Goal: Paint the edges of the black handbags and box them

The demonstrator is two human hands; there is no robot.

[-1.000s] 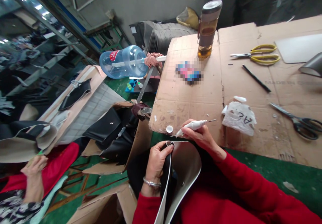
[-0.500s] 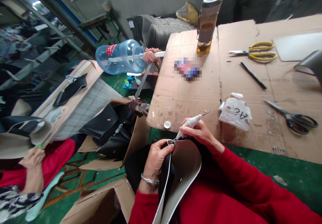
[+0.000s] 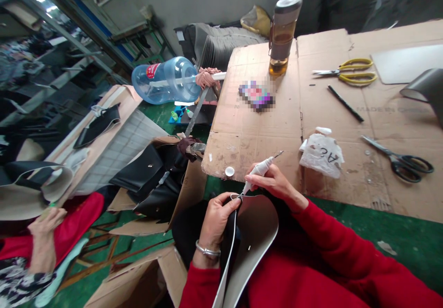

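My left hand (image 3: pixel 216 218) pinches the upper edge of a leather piece (image 3: pixel 254 234), black on one face and grey on the other, which curves down over my lap. Between my right hand's fingers (image 3: pixel 273 181) is a white glue bottle (image 3: pixel 259 172), tilted with its narrow tip down at the pinched edge, close by the left thumb. A thin metal point sticks out from the bottle's upper end. A small white cap (image 3: pixel 229 171) lies at the table's near corner.
On the cardboard-covered table (image 3: pixel 256 137) are a drink bottle (image 3: pixel 284 36), yellow-handled scissors (image 3: pixel 356 72), black scissors (image 3: pixel 408 162), a black stick (image 3: pixel 346 103) and a plastic bag (image 3: pixel 321 156). Left, black bags (image 3: pixel 148 174) fill a carton; a co-worker's hand (image 3: pixel 46 225) holds something green.
The view has shifted slightly. My right hand and the glue bottle stay at the leather edge with barely any movement. The co-worker's hand has moved a little.
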